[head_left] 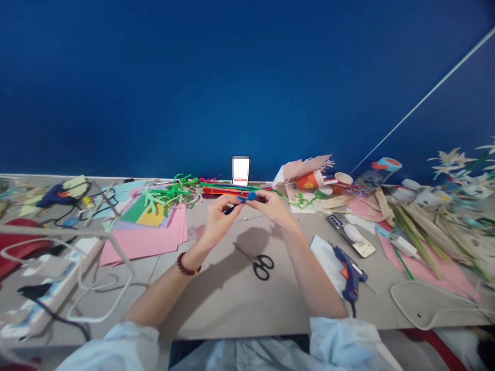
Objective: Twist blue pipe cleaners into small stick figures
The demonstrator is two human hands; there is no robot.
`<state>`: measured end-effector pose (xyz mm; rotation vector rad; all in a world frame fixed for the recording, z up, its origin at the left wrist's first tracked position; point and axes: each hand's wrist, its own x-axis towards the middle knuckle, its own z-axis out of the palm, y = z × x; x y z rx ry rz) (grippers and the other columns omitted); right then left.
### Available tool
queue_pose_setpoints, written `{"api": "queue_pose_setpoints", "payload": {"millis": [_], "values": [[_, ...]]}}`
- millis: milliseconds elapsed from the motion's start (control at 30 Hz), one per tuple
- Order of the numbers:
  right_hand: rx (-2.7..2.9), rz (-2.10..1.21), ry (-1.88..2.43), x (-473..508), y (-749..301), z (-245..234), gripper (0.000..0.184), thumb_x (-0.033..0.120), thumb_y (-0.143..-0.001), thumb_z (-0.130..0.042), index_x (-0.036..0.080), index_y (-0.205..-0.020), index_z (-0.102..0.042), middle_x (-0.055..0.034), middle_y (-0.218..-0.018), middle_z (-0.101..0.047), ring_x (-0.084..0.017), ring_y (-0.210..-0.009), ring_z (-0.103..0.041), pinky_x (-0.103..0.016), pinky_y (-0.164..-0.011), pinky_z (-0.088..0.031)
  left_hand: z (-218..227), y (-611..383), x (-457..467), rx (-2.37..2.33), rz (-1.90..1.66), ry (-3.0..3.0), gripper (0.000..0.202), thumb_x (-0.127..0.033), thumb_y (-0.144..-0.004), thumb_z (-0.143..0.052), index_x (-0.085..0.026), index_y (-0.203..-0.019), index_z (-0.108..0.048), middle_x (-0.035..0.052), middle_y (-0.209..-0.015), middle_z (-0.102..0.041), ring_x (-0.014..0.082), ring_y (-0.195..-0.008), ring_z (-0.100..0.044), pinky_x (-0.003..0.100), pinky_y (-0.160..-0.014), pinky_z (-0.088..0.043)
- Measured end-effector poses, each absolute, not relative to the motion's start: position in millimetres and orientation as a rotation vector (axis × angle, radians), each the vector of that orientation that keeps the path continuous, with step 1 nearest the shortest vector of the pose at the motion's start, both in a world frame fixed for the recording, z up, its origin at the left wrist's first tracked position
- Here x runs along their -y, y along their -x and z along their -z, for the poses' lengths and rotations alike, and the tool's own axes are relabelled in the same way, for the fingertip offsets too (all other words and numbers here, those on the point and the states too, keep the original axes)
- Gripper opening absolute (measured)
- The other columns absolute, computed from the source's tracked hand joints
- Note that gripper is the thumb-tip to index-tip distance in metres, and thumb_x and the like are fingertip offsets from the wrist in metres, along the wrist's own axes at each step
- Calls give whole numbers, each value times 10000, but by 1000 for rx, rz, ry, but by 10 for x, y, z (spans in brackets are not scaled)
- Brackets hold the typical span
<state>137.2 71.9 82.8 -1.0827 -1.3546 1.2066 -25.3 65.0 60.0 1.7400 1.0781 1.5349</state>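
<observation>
A small blue fuzzy piece (251, 196) is pinched between the left hand (218, 219) and the right hand (270, 206) above the table (232, 309); both grips are narrow, closed at the fingertips on the piece, and a thin dark stem (230, 209) is held in the left grip; a close, steady fingertip pinch is judged best for work this small. A beaded bracelet (188, 265) is worn on the left wrist; light blue sleeves (340, 340) are seen at the lower edge; black-handled scissors (261, 265) are laid just below the hands; a blue hot glue gun (350, 273) is set to the right; pink card (143, 242) and a power strip (50, 281) are placed to the left; green pipe cleaners (170, 195) are heaped farther off; an orange paper cup (309, 180) and white artificial flowers (456, 165) are gathered before a blue wall (247, 77).
</observation>
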Motion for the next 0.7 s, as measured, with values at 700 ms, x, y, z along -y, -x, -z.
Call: {"api": "queue_pose_setpoints", "payload": {"millis": [700], "values": [[1321, -1175, 1084, -651, -1356, -901, 276, 416, -599, -736, 172, -684, -639, 1, -717, -626, -139, -712, -546, -287, -741, -415, -667, 330, -731, -884, -1298, -1201, 236, -361, -597, -776, -173, -716, -697, 22, -699, -670, 105, -585, -574, 248, -589, -508]]}}
